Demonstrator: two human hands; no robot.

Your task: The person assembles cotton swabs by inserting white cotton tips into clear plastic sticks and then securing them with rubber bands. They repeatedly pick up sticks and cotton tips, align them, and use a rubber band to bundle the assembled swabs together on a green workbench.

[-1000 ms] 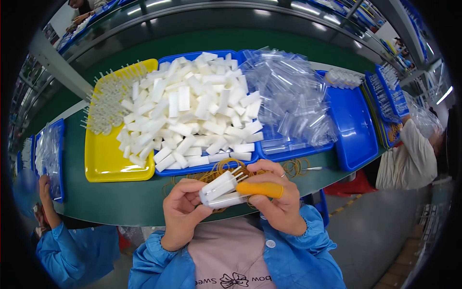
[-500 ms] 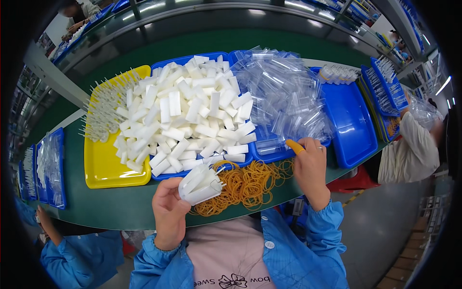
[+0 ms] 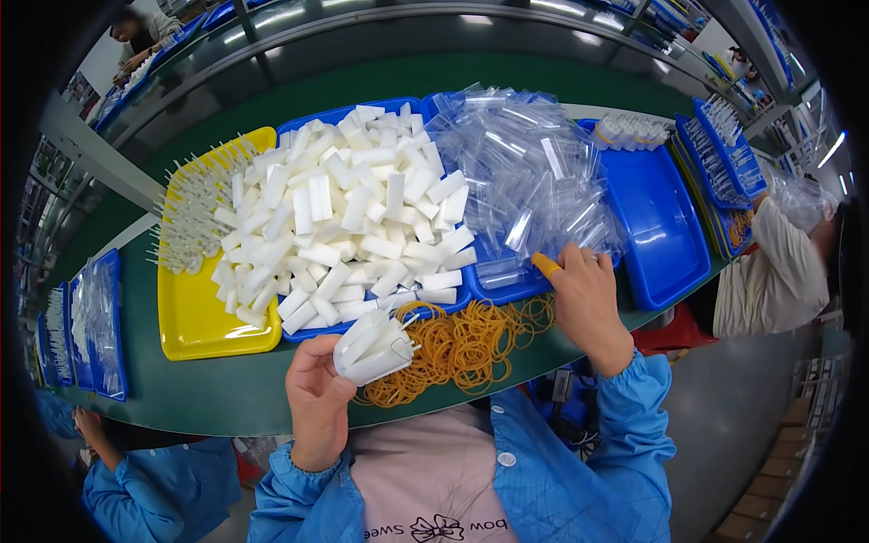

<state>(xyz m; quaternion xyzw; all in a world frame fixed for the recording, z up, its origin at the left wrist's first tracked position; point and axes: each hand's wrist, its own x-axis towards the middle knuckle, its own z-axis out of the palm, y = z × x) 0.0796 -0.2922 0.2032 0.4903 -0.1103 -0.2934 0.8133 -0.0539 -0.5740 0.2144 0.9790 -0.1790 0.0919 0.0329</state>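
My left hand (image 3: 317,394) is closed around a bundle of white foam pieces in clear plastic sleeves (image 3: 373,348), with thin white tips sticking out of its right end. It is held in front of the trays, beside a heap of tan rubber bands (image 3: 471,348). My right hand (image 3: 588,294), with an orange cot on one digit, reaches over the near edge of a blue tray piled with clear plastic sleeves (image 3: 543,163). Its thumb and fingers are apart among the nearest sleeves, and the fingertips are partly hidden.
White foam blocks (image 3: 353,199) heap over a blue tray at the centre. Left of them, a yellow tray (image 3: 213,317) holds white thin-tipped pieces (image 3: 195,204). A blue tray (image 3: 656,244) at right has banded bundles (image 3: 631,131) at its far end. Co-workers sit on both sides.
My right hand has shifted slightly farther over the sleeves, and its forearm has swung right. Some sleeves near it have moved. The left hand keeps its bundle in nearly the same place.
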